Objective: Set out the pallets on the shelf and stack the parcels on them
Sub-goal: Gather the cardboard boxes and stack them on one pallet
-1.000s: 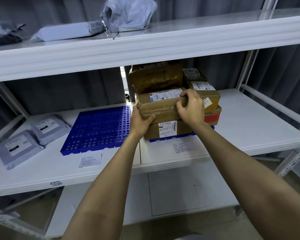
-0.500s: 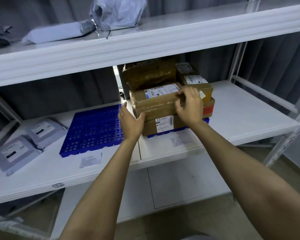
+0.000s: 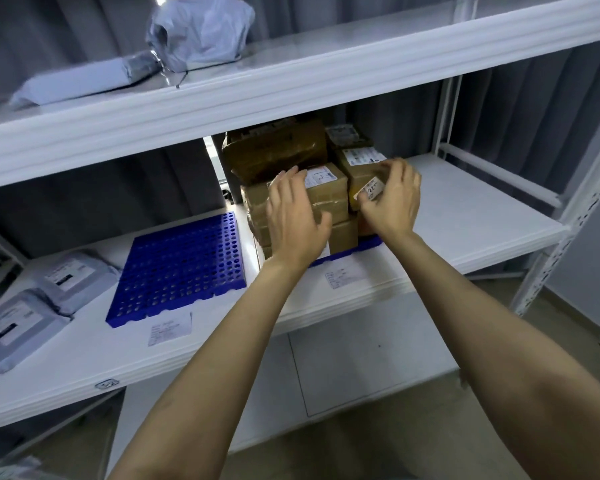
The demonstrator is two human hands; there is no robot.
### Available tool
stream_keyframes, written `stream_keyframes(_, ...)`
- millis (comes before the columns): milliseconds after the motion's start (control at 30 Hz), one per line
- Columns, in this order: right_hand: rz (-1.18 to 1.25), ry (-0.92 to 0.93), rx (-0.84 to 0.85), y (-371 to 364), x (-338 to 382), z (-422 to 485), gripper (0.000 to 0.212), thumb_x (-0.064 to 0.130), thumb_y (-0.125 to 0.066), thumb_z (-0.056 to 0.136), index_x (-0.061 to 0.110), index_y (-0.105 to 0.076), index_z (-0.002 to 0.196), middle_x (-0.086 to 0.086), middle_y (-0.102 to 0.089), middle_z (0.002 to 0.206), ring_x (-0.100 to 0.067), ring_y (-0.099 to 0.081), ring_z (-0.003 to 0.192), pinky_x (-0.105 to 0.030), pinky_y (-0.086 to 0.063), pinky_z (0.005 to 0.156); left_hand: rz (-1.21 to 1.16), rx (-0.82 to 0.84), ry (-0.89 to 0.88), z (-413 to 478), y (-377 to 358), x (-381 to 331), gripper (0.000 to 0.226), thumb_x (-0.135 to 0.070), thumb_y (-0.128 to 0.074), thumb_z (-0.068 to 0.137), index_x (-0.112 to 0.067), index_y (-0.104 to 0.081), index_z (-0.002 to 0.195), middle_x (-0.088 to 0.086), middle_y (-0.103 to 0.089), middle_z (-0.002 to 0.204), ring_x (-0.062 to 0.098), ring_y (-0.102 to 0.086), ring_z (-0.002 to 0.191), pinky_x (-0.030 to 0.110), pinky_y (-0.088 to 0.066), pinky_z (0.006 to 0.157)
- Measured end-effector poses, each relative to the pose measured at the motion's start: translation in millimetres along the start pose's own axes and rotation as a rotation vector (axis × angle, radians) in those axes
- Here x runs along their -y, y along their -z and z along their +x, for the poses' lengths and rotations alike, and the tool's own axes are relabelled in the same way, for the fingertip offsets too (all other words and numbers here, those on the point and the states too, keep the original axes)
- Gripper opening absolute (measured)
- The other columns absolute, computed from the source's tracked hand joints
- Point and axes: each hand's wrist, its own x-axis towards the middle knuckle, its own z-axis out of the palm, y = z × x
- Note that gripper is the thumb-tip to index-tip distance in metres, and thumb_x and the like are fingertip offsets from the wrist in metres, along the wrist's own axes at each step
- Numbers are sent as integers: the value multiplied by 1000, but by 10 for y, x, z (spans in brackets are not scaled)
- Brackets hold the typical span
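A stack of brown cardboard parcels [image 3: 329, 192] stands on a blue pallet [image 3: 352, 250] on the middle shelf [image 3: 482, 223]. A second blue perforated pallet [image 3: 181, 268] lies bare to its left. My left hand [image 3: 293, 216] hovers open in front of the front parcel with fingers spread. My right hand [image 3: 394, 199] is open at the side of the yellow-brown parcel [image 3: 361, 168], by its small white tag; whether it touches the box is unclear. A larger crumpled brown parcel [image 3: 274, 150] sits at the back.
Two grey poly mailers [image 3: 14, 323] [image 3: 75, 278] lie at the shelf's left end. Paper labels [image 3: 169, 328] [image 3: 342, 276] are stuck near the front edge. The upper shelf [image 3: 291, 84] holds grey bags [image 3: 201, 32]. A white upright [image 3: 575, 216] stands on the right.
Both hands have let go of the front parcel. My left hand moved from its left side to in front of it; my right hand shifted right to the neighbouring box.
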Motion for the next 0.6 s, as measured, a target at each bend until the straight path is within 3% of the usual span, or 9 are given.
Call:
stream_keyframes(167,174,-181,47,19,-232,258,54,31,-58,85,9,-45,132,-11,-49,135,-28,-45,124,-36,-39,100,93,105,-40,219,-255,-246,68,-26,-66,80,-9,-39,140,9,-46,142,28,-27,140,43,-25,114)
stream_keyframes(300,251,-263,181,-4,-469,487,51,36,-46,96,9,-43,138,-12,-50,139,-29,-50,123,-35,-40,98,187,199,-4,368,-542,-419,75,-37,-66,82,-10,-33,143,12,-44,145,29,-22,143,44,-17,116)
stream_keyframes(400,328,-299,287,-50,-650,647,49,43,-41,97,11,-49,134,-12,-56,133,-29,-53,120,-36,-42,97,306,268,29,444,-746,-527,79,-43,-63,83,-11,-26,146,15,-37,149,30,-17,145,46,-9,117)
stream_keyframes(500,426,-374,394,-116,-800,770,46,43,-36,99,14,-55,128,-11,-59,129,-27,-53,118,-30,-38,91,372,316,62,497,-884,-618,79,-43,-60,85,-11,-23,148,15,-40,147,29,-15,145,49,-5,116)
stream_keyframes(600,493,-445,482,-178,-921,872,50,46,-32,100,13,-57,127,-11,-59,129,-27,-53,117,-32,-39,94,415,338,95,540,-978,-689,77,-43,-58,87,-13,-23,148,14,-43,145,30,-15,145,52,-3,116)
